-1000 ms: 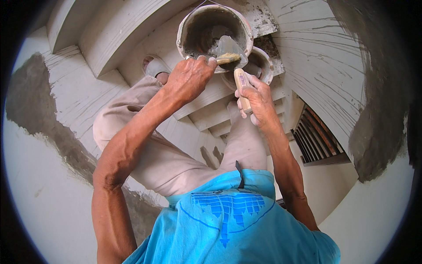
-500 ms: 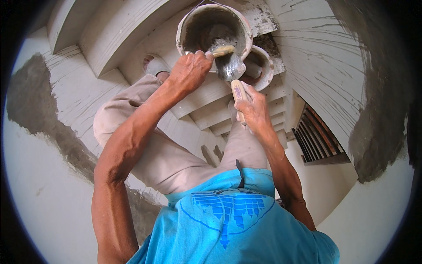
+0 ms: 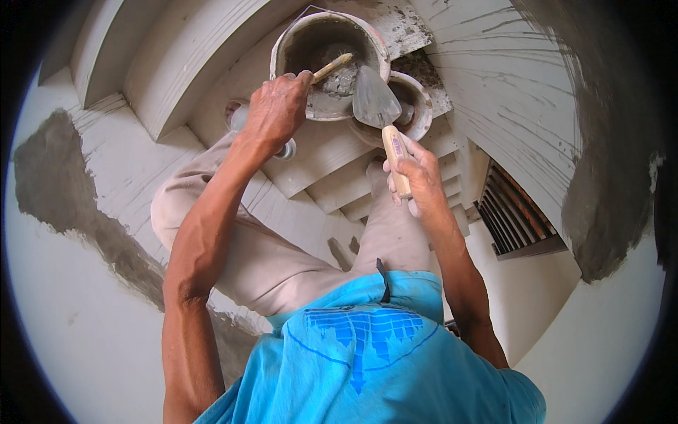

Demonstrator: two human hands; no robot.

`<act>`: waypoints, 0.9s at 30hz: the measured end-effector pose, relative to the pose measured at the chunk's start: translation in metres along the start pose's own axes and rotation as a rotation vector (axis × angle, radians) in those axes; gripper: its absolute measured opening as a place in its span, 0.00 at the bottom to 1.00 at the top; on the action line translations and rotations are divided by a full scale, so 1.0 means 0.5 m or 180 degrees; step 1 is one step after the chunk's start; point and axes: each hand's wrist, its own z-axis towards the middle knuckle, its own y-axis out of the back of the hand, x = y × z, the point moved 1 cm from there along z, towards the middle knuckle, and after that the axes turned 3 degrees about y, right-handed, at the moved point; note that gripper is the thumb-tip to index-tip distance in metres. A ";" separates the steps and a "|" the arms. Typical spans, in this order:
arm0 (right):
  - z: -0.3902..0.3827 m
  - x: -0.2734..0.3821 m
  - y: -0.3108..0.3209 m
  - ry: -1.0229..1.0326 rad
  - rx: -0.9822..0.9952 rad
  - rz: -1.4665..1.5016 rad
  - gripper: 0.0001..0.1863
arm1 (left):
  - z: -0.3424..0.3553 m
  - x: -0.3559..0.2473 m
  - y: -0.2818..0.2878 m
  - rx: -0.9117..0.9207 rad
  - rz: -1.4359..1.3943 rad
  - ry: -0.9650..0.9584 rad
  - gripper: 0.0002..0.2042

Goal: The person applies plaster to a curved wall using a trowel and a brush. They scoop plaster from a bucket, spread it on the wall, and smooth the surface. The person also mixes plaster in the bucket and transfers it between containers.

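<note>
My left hand (image 3: 277, 107) is closed on a slim, pale wooden-handled brush (image 3: 330, 68); its tip lies over the mouth of a mortar-smeared bucket (image 3: 277, 53). Wet grey mortar (image 3: 340, 83) sits in the bottom of that bucket. In my right hand (image 3: 418, 173) is a pointing trowel (image 3: 376, 99), gripped by its pale handle. Its blade looks mostly bare and points away from me, over the bucket's right rim. Behind the blade, a smaller pail (image 3: 424, 116) is partly hidden, with a pale, rounded thing inside.
Curved stair steps (image 3: 187, 60) rise at the upper left, and more steps (image 3: 339, 187) descend between my legs. A mortar-spattered board (image 3: 406, 28) lies beside the buckets. Walls with grey plaster patches (image 3: 607, 212) flank both sides. A dark slatted opening (image 3: 519, 212) is at the right.
The brush has come away from the trowel blade as my left hand moved left and slightly nearer. My right hand has shifted slightly right, with the blade now turned flatter to view.
</note>
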 end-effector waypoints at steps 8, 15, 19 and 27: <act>0.037 0.007 0.007 -0.0049 -0.0061 0.0595 0.29 | -0.051 -0.026 0.063 0.0275 -0.0254 -0.0637 0.16; 0.046 0.022 -0.009 -0.0036 -0.0130 0.0522 0.29 | -0.054 -0.036 0.025 0.0353 0.0267 -0.0690 0.17; 0.036 0.030 -0.016 -0.0041 -0.0070 0.0043 0.31 | -0.050 -0.033 0.018 0.0329 0.0305 -0.0575 0.16; -0.009 0.019 -0.051 -0.0031 0.0110 -0.0216 0.34 | -0.029 0.000 -0.001 0.0275 0.0302 -0.0437 0.19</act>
